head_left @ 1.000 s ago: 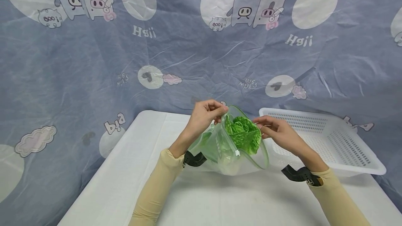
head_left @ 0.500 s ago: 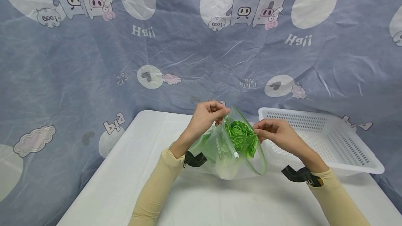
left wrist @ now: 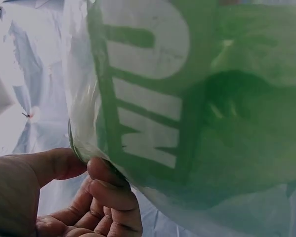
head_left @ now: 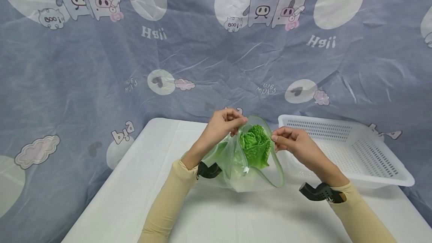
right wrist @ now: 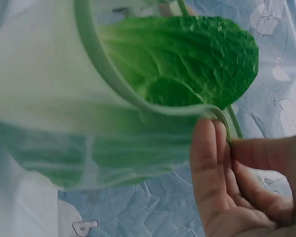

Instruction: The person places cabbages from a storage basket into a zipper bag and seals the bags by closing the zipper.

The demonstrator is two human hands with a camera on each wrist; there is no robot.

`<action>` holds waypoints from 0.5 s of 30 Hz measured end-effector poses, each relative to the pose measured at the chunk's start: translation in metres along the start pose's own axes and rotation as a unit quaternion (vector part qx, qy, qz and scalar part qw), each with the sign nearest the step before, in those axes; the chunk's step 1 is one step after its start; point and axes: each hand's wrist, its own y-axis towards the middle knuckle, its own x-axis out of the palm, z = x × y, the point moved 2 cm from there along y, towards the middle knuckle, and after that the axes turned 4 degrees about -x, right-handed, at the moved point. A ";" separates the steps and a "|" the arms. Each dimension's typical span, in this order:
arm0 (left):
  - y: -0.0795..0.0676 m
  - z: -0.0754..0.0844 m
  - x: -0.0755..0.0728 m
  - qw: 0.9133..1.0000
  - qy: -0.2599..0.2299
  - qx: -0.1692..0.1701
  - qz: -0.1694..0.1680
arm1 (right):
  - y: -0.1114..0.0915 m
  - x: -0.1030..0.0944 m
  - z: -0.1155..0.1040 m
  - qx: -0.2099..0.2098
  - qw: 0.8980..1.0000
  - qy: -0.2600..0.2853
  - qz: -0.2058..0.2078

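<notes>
A clear zip bag [head_left: 236,175] with green-edged rim and a white slider stands over the table, its mouth spread open toward me. Inside it sits a leafy green cabbage [head_left: 255,147], its crinkled top showing at the mouth. My left hand [head_left: 224,123] pinches the bag's upper left rim between thumb and fingers. On the opposite side my right hand [head_left: 297,143] pinches the right rim. White lettering on a green print covers the bag [left wrist: 152,113] in the left wrist view. The right wrist view shows a cabbage leaf [right wrist: 197,59] rising past the rim.
A white perforated plastic basket [head_left: 357,179] stands at the right rear of the white table [head_left: 236,216]. Behind the table hangs a blue-grey patterned cloth [head_left: 202,48]. Black wrist cameras sit on both forearms.
The right hand has shifted slightly left and up along the bag's rim. The mouth has turned more toward me, and the cabbage sits deeper and further left.
</notes>
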 end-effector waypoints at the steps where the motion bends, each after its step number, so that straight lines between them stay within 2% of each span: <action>1: 0.000 0.001 -0.001 1.000 0.001 0.000 0.005 | 0.001 0.001 -0.001 0.000 1.000 0.027 0.005; 5: -0.008 0.011 -0.007 0.997 0.052 0.023 0.052 | 0.002 0.003 -0.004 -0.002 0.991 0.133 0.028; 7: -0.017 0.020 -0.010 0.990 0.106 0.043 0.080 | 0.004 0.003 -0.005 -0.005 0.983 0.176 0.044; 9: -0.030 0.029 -0.009 0.981 0.160 0.063 0.088 | 0.005 0.002 -0.005 -0.007 0.977 0.203 0.060; 11: -0.042 0.038 -0.006 0.972 0.211 0.082 0.067 | 0.007 0.001 -0.005 -0.010 0.972 0.225 0.074; 13: -0.054 0.045 0.002 0.962 0.253 0.099 0.012 | 0.008 0.000 -0.004 -0.012 0.967 0.241 0.086; 15: -0.063 0.049 0.013 0.948 0.294 0.109 -0.055 | 0.009 -0.001 -0.002 -0.012 0.963 0.253 0.096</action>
